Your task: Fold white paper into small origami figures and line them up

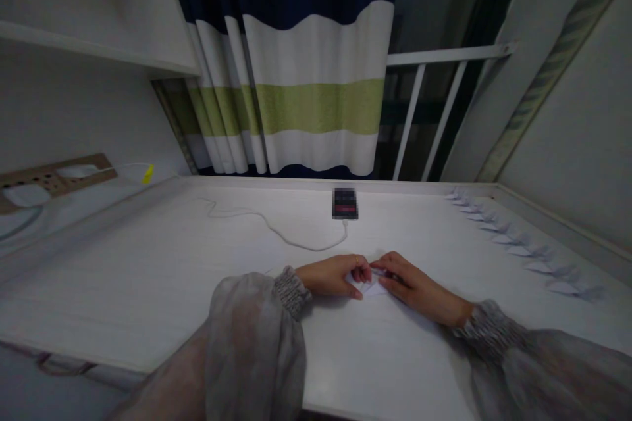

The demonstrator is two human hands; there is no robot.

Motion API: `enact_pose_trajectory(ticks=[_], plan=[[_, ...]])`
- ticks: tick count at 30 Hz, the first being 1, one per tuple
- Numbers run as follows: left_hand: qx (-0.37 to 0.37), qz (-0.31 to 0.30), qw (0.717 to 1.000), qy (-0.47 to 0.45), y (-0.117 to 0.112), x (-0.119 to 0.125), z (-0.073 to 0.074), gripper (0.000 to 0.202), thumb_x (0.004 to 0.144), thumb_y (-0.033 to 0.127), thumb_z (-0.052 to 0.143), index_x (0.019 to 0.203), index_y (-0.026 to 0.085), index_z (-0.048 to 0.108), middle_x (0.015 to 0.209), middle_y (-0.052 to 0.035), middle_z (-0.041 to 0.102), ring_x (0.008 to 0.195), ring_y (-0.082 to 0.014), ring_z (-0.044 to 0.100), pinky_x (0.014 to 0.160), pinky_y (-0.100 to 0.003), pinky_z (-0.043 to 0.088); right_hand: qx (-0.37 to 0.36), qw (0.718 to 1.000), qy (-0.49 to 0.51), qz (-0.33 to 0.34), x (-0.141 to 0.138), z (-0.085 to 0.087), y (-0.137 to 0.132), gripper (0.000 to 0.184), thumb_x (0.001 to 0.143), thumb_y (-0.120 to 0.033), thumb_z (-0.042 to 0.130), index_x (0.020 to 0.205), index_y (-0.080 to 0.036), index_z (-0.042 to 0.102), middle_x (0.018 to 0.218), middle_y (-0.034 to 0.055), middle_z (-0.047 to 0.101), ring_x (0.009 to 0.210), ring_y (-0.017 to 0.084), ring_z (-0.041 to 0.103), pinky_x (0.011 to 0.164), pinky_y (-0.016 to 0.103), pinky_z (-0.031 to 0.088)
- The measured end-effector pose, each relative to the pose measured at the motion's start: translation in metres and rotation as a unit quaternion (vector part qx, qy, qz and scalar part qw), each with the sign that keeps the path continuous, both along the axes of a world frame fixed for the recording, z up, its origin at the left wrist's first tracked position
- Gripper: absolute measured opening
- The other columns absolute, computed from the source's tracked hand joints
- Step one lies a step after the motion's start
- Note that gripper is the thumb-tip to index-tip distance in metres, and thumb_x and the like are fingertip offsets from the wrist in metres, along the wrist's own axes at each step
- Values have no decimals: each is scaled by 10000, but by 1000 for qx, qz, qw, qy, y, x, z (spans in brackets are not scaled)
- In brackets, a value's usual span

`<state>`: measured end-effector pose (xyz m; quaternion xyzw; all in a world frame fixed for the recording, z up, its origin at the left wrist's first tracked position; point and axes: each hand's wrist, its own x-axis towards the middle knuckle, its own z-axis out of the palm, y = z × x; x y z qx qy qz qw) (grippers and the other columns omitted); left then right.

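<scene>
A small piece of folded white paper point(374, 288) lies on the white desk between my hands. My left hand point(340, 275), with a ring on one finger, is closed on the paper's left side, fingers curled and thumb low. From the other side my right hand point(407, 281) grips the paper's right part between thumb and fingers. The fingers hide much of the paper, so its full shape cannot be made out. Along the desk's right side stands a row of several folded white paper pieces point(511, 241), apart from my hands.
A dark, pixelated device point(344, 204) lies near the back edge, with a white cable point(281, 235) running left across the desk point(148, 276). A power strip point(59, 174) with plugs is on the left. A striped curtain point(316, 92) and a window railing point(415, 105) are behind.
</scene>
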<state>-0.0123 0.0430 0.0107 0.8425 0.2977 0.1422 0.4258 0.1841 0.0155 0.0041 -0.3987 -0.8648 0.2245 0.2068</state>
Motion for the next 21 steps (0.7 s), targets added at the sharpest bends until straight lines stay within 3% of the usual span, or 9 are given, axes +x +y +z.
enact_pose_trajectory(ticks=[7,12,14,16,21], plan=[[-76,-11,990,-120,7,-3,-11,339,592,122,669,885,143,501,848,-9,545,734,-87,478,718,-247,396,47,996,-65,-44,-4,3,-2,153,750,-228,527,897,-205,564,980,66,509,941,208,433,838,404,348],[-84,100,976,-174,2,7,-17,275,663,256,629,868,118,509,671,26,489,610,-66,456,609,-218,371,36,996,-39,-72,-5,3,-1,133,738,-227,543,864,-200,514,886,33,562,874,184,479,802,380,363],[-71,108,973,-193,-2,12,-19,321,632,245,658,884,126,498,744,9,517,652,-70,474,636,-222,379,48,995,-27,-87,-6,1,0,143,726,-221,551,861,-191,516,861,32,573,847,188,498,807,395,357],[-58,121,970,-201,-4,17,-21,378,591,202,689,902,140,484,763,11,522,675,-72,485,647,-218,382,54,996,4,-72,-8,0,2,182,719,-188,540,898,-184,508,879,38,578,842,187,514,798,382,370],[-58,206,959,-185,-1,22,-25,399,580,154,680,896,160,437,618,70,482,523,-44,451,517,-179,345,79,995,65,1,-15,2,12,370,681,-77,509,1036,-172,466,945,59,553,893,173,519,810,336,397]])
